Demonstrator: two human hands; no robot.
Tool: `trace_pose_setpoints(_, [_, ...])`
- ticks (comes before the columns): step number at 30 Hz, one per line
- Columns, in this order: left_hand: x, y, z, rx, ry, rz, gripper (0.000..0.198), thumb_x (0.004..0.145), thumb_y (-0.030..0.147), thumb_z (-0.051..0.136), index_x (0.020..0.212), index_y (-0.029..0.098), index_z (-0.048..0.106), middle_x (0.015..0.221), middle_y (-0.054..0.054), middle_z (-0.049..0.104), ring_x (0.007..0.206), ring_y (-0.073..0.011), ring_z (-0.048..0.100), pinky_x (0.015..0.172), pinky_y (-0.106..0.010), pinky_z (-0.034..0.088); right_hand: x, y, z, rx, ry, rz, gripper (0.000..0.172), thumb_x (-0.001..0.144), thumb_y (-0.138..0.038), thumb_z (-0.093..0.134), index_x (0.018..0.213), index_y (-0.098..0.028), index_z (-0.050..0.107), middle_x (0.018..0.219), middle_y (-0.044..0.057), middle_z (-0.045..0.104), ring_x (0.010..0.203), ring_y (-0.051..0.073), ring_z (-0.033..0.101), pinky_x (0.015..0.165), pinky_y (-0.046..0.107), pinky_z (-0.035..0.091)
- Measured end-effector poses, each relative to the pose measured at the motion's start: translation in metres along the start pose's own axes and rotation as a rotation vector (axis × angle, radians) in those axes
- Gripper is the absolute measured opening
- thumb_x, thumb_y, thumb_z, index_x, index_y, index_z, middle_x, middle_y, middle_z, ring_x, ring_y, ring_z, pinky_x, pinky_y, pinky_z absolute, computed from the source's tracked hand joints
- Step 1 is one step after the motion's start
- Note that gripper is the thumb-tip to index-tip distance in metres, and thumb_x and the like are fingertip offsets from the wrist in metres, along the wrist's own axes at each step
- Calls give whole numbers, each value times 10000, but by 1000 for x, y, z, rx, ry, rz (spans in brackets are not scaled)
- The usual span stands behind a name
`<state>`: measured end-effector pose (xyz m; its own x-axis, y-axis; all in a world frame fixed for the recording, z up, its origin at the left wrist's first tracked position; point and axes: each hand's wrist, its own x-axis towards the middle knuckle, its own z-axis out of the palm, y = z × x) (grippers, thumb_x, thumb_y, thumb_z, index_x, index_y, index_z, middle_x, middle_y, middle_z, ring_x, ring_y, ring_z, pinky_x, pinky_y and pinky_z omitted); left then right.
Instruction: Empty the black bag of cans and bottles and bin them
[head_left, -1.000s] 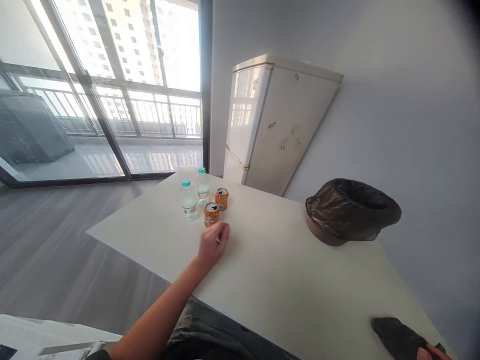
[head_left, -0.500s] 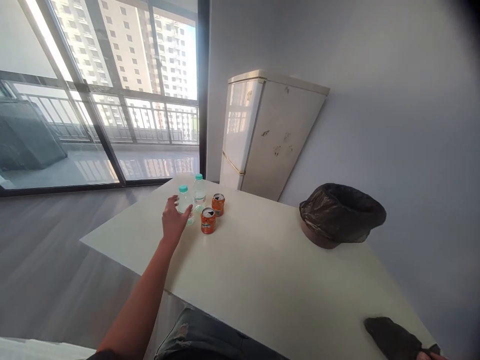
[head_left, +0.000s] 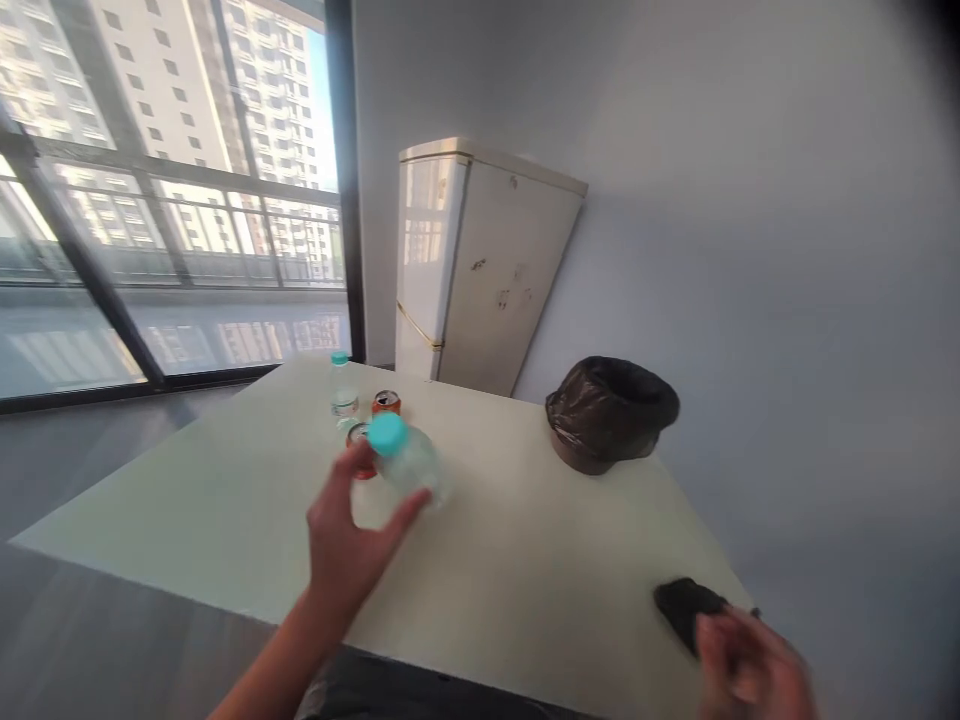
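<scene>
My left hand (head_left: 356,535) grips a clear plastic bottle (head_left: 418,465) with a teal cap, fingers and thumb on either side. The bottle is lifted off the table, tilted and blurred. Behind it stand two orange drink cans: the nearer can (head_left: 364,470) is partly covered by my fingers, the farther can (head_left: 386,403) partly by the cap. A second teal-capped bottle (head_left: 344,393) stands upright left of them. At lower right, my right hand (head_left: 754,665) is smeared by motion, its fingers bent, beside or touching a dark, crumpled piece (head_left: 686,605) on the table.
On the white table (head_left: 517,560), a brown bin (head_left: 585,455) lined with a black plastic bag (head_left: 611,410) stands at the right. Beyond the table are an old white fridge (head_left: 487,270), a grey wall and glass sliding doors.
My left hand has taken the nearer bottle off the table and brought it right, in front of the cans. My right hand has come further into view. The view has turned right.
</scene>
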<state>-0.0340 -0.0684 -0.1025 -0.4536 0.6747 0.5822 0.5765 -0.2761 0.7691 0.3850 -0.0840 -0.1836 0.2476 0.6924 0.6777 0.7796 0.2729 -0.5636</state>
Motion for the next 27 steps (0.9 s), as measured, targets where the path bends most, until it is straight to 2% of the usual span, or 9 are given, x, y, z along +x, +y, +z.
trace_pose_setpoints(2, [-37,9,32,-174,-276,-58,684,773,505,887,1351,321,572,1199,-96,690,1187,-415,605,1005,-569,503,-2,-50,16,109,-175,-58,572,966,-547,633,1463,-294,503,1205,160,677,973,373,717,776,518,642])
trace_pose_setpoints(4, [-67,17,59,-329,-450,-76,683,777,511,882,1361,346,568,1207,-110,702,1121,-410,635,985,-599,503,-5,-89,32,161,-391,-137,797,854,-564,779,1535,-312,449,1485,175,549,1296,454,589,989,613,599])
trace_pose_setpoints(8, [-86,30,84,-433,-672,-44,707,753,486,905,1384,392,598,1383,-118,648,1184,-409,616,1023,-607,490,-14,-123,51,249,-498,-41,619,873,-374,732,1448,-346,504,1274,104,683,1133,389,688,920,539,639])
trace_pose_setpoints(12, [-78,23,82,-373,-766,-86,734,723,443,921,1388,376,617,1328,-105,686,1118,-386,656,1027,-585,503,-19,-124,60,369,-615,60,512,893,-375,700,1375,-305,544,1004,42,727,834,300,720,701,399,641])
trace_pose_setpoints(15, [-72,-2,81,-357,-692,19,595,855,447,800,1394,309,589,1311,-120,684,1167,-349,647,1030,-515,510,-7,-120,64,345,-529,22,517,839,-418,805,1290,-277,597,1055,58,711,921,307,698,796,421,625])
trace_pose_setpoints(18, [-65,-41,87,-145,-639,79,221,1039,401,518,1012,216,636,970,-91,694,905,-247,655,833,-383,517,25,-110,58,303,-345,79,547,818,-473,858,1242,-227,614,1168,106,680,1023,322,680,873,445,599])
trace_pose_setpoints(21, [-62,-78,95,208,-803,131,342,1048,330,472,733,212,531,727,-46,617,698,-209,598,694,-334,437,62,-91,50,392,-240,217,620,833,-506,852,1322,-228,589,1245,107,678,1104,315,685,953,444,579])
trace_pose_setpoints(24, [-66,-96,100,358,-893,231,294,1031,247,460,760,205,566,768,-56,654,736,-217,638,697,-330,422,79,-73,60,434,-264,271,662,788,-497,895,1326,-238,610,1263,97,687,1181,332,670,1043,475,550])
trace_pose_setpoints(27, [-69,-98,101,389,-892,263,284,1026,227,451,776,203,584,787,-58,666,756,-216,658,699,-328,424,65,-66,90,541,-378,364,703,769,-507,904,1337,-229,600,1281,108,690,1175,336,689,1033,499,580])
